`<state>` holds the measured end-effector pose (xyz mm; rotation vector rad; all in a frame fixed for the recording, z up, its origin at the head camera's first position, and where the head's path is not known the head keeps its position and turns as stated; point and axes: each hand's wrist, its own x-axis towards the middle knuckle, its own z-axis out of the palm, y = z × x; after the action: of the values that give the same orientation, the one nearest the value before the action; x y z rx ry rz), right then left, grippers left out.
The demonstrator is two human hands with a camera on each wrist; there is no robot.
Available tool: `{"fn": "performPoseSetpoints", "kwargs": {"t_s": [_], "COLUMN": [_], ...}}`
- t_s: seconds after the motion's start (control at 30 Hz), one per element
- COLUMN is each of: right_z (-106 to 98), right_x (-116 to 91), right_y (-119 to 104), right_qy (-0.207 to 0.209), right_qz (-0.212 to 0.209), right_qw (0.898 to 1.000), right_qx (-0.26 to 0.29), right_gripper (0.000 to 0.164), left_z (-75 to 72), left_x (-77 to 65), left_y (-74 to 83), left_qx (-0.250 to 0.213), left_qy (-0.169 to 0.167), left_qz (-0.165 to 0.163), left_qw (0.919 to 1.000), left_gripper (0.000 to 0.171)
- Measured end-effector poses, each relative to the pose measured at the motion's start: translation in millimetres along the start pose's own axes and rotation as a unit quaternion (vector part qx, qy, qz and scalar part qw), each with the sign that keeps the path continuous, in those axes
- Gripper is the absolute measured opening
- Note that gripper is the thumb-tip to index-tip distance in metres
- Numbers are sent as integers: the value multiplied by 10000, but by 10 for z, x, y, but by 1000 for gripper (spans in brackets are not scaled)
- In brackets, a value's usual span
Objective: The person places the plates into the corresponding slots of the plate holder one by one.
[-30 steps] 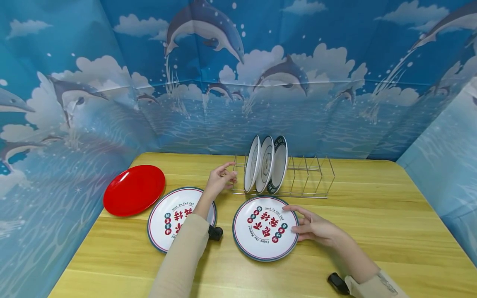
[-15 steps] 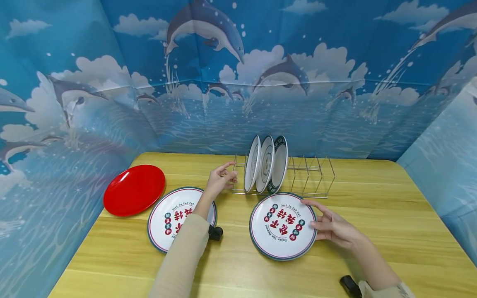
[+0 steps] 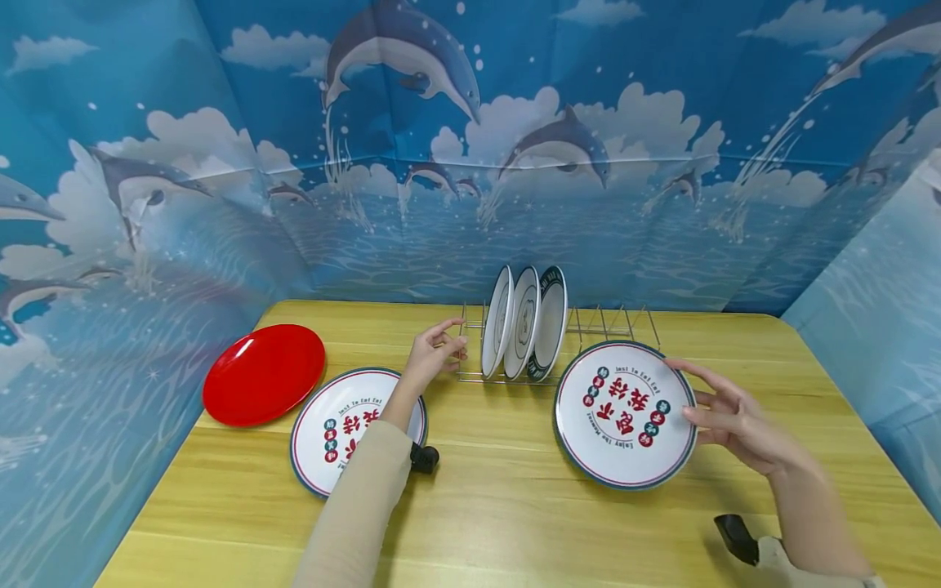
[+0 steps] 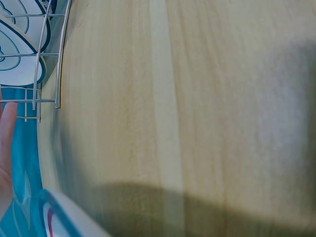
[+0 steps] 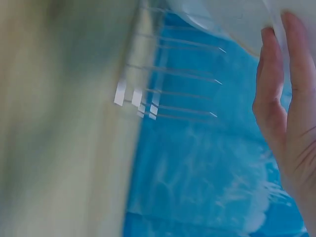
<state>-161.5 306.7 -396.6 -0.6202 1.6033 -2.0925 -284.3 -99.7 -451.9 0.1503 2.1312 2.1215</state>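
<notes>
Held at its rim by the thumb and fingers of the right hand (image 3: pixel 742 418), a printed white plate (image 3: pixel 625 457) is positioned before the right part of the wire rack (image 3: pixel 599 330). The rack's left end is gripped by the bent fingers of the left hand (image 3: pixel 430 357); three standing plates (image 3: pixel 524 322) are carried within it.

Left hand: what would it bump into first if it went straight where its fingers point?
The left hand would likely meet the wire rack first, at its left end; they may already touch.
</notes>
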Motion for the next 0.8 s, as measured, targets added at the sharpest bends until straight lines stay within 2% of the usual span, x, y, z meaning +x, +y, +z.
{"fn": "performPoseSetpoints", "kwargs": {"t_s": [0.17, 0.33, 0.6, 0.8], "right_z": [5, 149, 429, 529], "right_x": [-18, 78, 379, 586], "right_y": [-204, -345, -363, -309], "right_qy": [250, 938, 2074, 2687], "right_qz": [-800, -1369, -1775, -1766], "right_qw": [9962, 9841, 9556, 9309], "right_qx": [-233, -635, -1110, -1734], "right_gripper": [64, 64, 62, 60], "left_z": [0, -1, 1, 5], "left_x": [-6, -5, 2, -7], "left_y": [10, 12, 13, 16], "left_qx": [-1, 13, 6, -26], "left_qy": [25, -1, -10, 2], "left_qz": [-29, -12, -56, -51], "left_qw": [10000, 10000, 10000, 10000], "left_gripper": [37, 37, 42, 40]}}
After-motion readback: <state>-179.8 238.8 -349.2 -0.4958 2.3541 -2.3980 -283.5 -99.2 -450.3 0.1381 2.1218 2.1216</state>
